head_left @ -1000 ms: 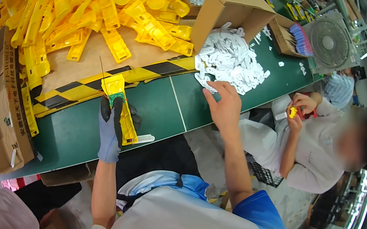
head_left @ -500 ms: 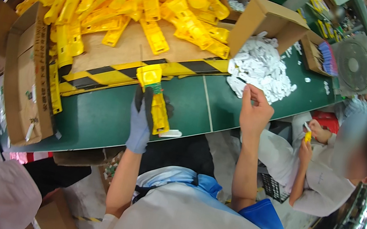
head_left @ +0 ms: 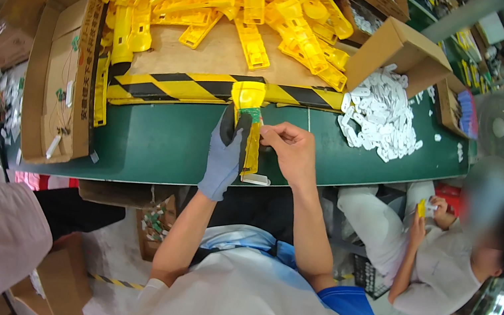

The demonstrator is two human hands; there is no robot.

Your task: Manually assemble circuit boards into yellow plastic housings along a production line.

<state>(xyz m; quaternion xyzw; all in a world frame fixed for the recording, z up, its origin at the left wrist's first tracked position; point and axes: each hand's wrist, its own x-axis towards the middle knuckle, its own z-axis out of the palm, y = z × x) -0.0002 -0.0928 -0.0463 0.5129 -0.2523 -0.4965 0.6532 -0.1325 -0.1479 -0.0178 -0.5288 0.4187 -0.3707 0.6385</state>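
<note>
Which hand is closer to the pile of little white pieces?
Right. The bare right hand lies just left of the white pieces; the gloved left hand holds the yellow part, farther away.

The person wears a white apron-like top with a small red star-shaped mark and a green and red emblem on it, over a blue short-sleeved shirt. The left hand (head_left: pixel 223 159) wears a grey-blue fabric glove with a darker fingertip area; the right hand (head_left: pixel 293 153) is bare.
</note>
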